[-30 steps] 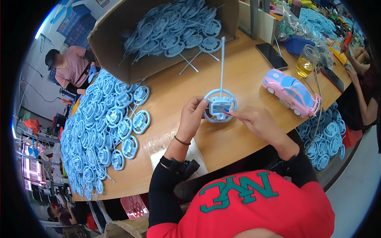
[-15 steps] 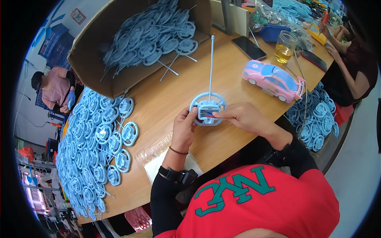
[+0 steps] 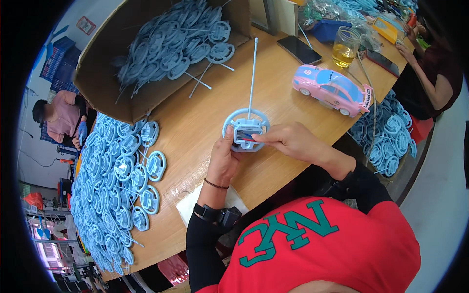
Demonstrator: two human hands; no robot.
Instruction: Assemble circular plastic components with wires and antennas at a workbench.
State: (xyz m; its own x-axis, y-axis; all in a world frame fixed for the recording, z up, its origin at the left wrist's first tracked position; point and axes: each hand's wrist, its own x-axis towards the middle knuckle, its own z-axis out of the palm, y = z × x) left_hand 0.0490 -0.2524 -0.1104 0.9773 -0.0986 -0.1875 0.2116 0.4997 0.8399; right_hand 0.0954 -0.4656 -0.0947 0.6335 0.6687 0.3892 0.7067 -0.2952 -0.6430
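The wheel-shaped remote [image 3: 245, 131] is light blue plastic, smooth and a little matt, with a thin metal antenna [image 3: 252, 78]. The table [image 3: 205, 122] looks like wood, smooth with a soft shine. The toy car [image 3: 333, 89] is glossy plastic, pink and blue. The box [image 3: 105, 93] is brown matt cardboard. The jar [image 3: 346, 46] is clear glass

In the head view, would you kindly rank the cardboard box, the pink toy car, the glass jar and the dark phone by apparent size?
1. cardboard box, by far the largest.
2. pink toy car.
3 and 4. dark phone and glass jar look about alike; both lie far off near the bent rim, so I will not rank them.
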